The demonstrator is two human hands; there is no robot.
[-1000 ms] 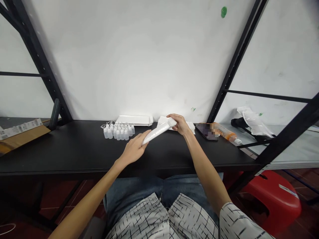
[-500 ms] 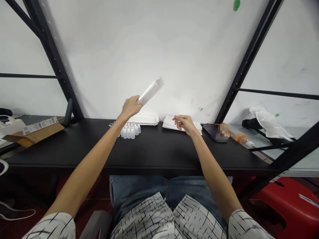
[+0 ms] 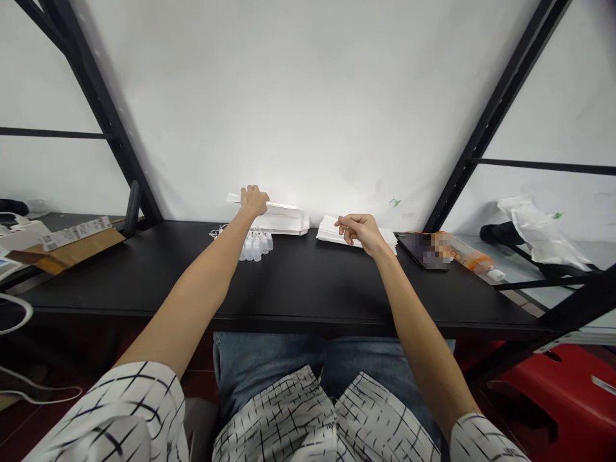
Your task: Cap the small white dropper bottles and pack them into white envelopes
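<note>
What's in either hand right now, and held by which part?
Left hand: a white packet, gripped from above, one end poking out to the left; exact grip spot hidden. Right hand: loosely curled, nothing visible in it.

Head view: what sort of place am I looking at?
Probably a workshop bench: a black tabletop between metal uprights, with a cluster of small plastic bottles and a stack of white paper-like pieces.
</note>
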